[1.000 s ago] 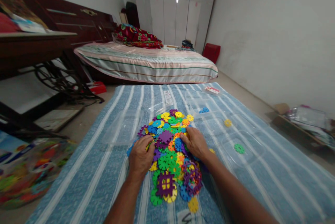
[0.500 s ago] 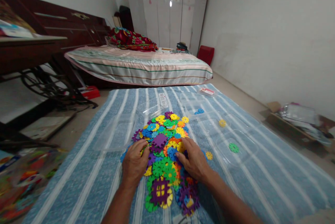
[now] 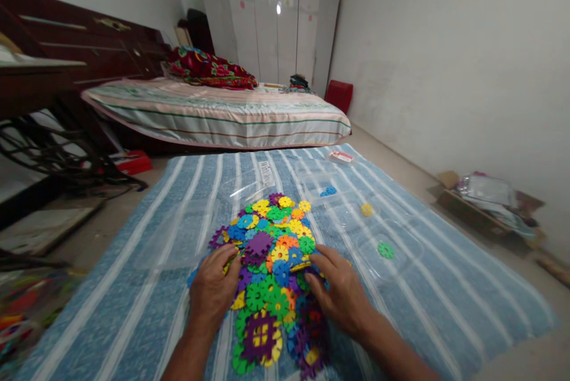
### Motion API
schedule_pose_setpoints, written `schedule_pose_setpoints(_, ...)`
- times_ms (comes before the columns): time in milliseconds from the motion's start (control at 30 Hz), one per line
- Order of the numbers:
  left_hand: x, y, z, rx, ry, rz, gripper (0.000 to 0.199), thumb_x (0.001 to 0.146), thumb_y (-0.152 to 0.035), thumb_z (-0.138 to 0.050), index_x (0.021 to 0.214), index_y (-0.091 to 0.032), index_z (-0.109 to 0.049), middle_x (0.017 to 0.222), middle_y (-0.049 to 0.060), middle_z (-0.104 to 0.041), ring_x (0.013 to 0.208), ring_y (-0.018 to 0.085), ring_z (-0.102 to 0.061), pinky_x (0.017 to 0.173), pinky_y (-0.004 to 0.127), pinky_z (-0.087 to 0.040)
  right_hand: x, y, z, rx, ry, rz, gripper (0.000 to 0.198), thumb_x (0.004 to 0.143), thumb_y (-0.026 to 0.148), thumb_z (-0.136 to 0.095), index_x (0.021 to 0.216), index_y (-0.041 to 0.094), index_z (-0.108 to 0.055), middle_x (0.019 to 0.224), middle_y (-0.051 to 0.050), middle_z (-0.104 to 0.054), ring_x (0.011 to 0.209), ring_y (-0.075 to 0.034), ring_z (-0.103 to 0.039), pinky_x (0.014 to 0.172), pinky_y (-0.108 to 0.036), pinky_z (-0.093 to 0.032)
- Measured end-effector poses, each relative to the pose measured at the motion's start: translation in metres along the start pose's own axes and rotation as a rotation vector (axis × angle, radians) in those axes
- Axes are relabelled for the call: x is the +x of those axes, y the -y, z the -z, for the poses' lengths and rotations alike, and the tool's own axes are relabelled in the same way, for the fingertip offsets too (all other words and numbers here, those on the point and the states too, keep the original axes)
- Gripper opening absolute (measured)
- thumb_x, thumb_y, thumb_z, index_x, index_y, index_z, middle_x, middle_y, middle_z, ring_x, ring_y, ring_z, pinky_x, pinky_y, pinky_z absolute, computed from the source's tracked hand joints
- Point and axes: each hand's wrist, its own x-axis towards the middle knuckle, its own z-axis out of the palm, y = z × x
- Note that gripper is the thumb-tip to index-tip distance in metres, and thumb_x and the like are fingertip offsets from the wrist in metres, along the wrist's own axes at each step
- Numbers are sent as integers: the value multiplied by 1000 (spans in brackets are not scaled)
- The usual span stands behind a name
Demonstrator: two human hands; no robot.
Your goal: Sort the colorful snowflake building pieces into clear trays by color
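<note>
A heap of plastic interlocking discs [image 3: 270, 297], in green, yellow, blue, orange and purple, spreads across the striped cloth in front of me. My left hand [image 3: 214, 281] rests against the heap's left side, fingers curled, with a bit of a yellow disc [image 3: 230, 264] showing between thumb and fingers. On the right side, my right hand [image 3: 341, 289] has its thumb and fingertips around a yellow disc [image 3: 301, 266] seen nearly edge-on. A purple square plate [image 3: 259, 244] lies between the hands. Nearer me is a purple square frame [image 3: 259, 336] over yellow pieces.
Clear plastic trays [image 3: 392, 268] lie on the striped cloth [image 3: 449, 286], with a green disc [image 3: 386, 250], a yellow disc [image 3: 366, 209] and blue discs [image 3: 328, 191] there. A bed [image 3: 222, 114] stands beyond. A cardboard box [image 3: 485, 209] sits right; a sewing-machine stand [image 3: 44, 149], left.
The view has shifted right, so everything appears farther left. My right hand has drawn back slightly from the heap, and the yellow disc at its fingertips now tilts edge-on. My left hand stays beside the heap.
</note>
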Motion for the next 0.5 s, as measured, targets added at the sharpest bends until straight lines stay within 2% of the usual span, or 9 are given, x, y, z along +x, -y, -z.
schedule_pose_setpoints(100, 1, 1, 0, -11, -9, 1, 27, 84, -38, -48, 84, -20, -68, 96, 7, -73, 92, 22, -68, 89, 35, -53, 8, -18, 30, -59, -116, 1, 22, 89, 26, -51, 107, 21, -64, 112, -10, -66, 106, -21, -61, 93, -37, -50)
schedule_pose_setpoints(167, 1, 1, 0, -11, -12, -1, 27, 84, -38, -48, 84, -20, -68, 96, 8, -74, 92, 23, -68, 89, 36, -53, 19, -42, 55, -166, -179, -51, 22, 90, 29, -49, 101, 20, -66, 106, -10, -68, 103, -22, -61, 93, -37, -49)
schedule_pose_setpoints(233, 1, 1, 0, -11, -12, -6, 26, 84, -38, -48, 84, -20, -68, 97, 8, -73, 92, 23, -68, 89, 37, -53, 32, -72, 79, -339, -169, -148, 25, 90, 31, -46, 99, 19, -67, 102, -11, -69, 99, -23, -62, 91, -38, -48)
schedule_pose_setpoints(300, 1, 0, 1, -13, -8, -6, 26, 83, -37, -48, 84, -21, -68, 97, 8, -73, 92, 23, -68, 89, 38, -53, 45, -105, 100, -552, -97, -317, 29, 89, 30, -47, 103, 16, -67, 103, -13, -69, 98, -25, -62, 88, -38, -47)
schedule_pose_setpoints(367, 1, 0, 1, -12, -11, -4, 26, 83, -37, -48, 84, -21, -68, 97, 8, -73, 92, 23, -68, 89, 38, -53, 57, -135, 115, -736, 38, -491, 33, 89, 30, -47, 112, 14, -65, 107, -15, -68, 101, -27, -61, 86, -37, -46)
schedule_pose_setpoints(433, 1, 0, 1, -7, -17, -8, 26, 83, -37, -47, 84, -21, -68, 97, 8, -73, 92, 24, -68, 89, 38, -53, 64, -158, 123, -810, 204, -621, 35, 89, 31, -48, 116, 15, -64, 108, -16, -69, 103, -28, -62, 84, -37, -46)
schedule_pose_setpoints(500, 0, 1, -1, 5, -23, -15, 27, 84, -37, -47, 84, -21, -68, 96, 8, -74, 91, 24, -68, 88, 38, -54, 68, -172, 125, -796, 325, -687, 34, 88, 31, -48, 115, 18, -66, 108, -15, -70, 102, -28, -64, 81, -36, -46)
